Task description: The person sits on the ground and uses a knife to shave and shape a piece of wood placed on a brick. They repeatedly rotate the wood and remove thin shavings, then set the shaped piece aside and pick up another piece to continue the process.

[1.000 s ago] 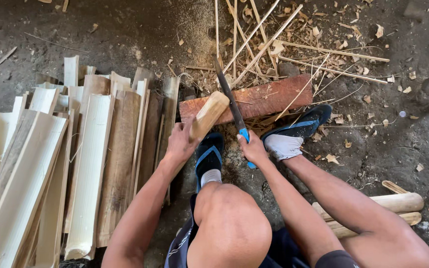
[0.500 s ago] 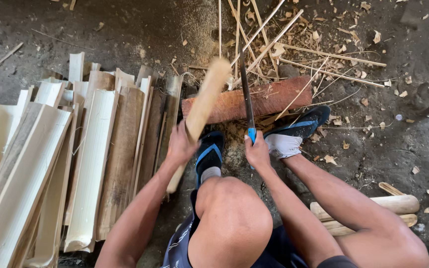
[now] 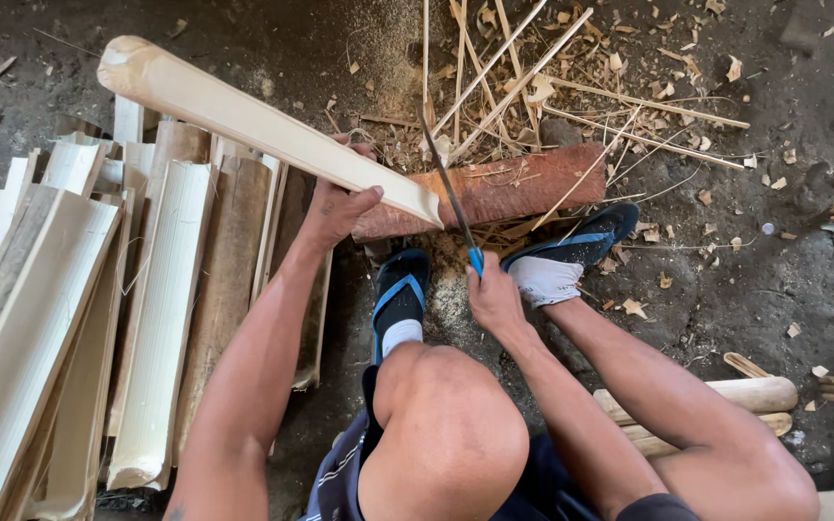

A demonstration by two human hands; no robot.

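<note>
The bamboo slat [image 3: 263, 125], which half a second ago stood nearly upright over the reddish log [image 3: 494, 188], now lies tipped far over toward ten o'clock, its near end resting at the log's top edge. The left hand [image 3: 340, 205] has shifted with it and is wrapped around the slat from beneath, fingers curled over its far edge. The right hand [image 3: 494, 294] stays closed in a fist on the blue handle of the knife [image 3: 451, 198], whose blade points to twelve o'clock and stands just beside the slat's near end.

At nine o'clock a stack of split bamboo slats [image 3: 137, 309] lies side by side. Thin bamboo strips [image 3: 533, 72] and chips litter the ground at one o'clock. The feet in sandals [image 3: 400, 299] brace against the log. Round bamboo poles [image 3: 745, 396] lie at four o'clock.
</note>
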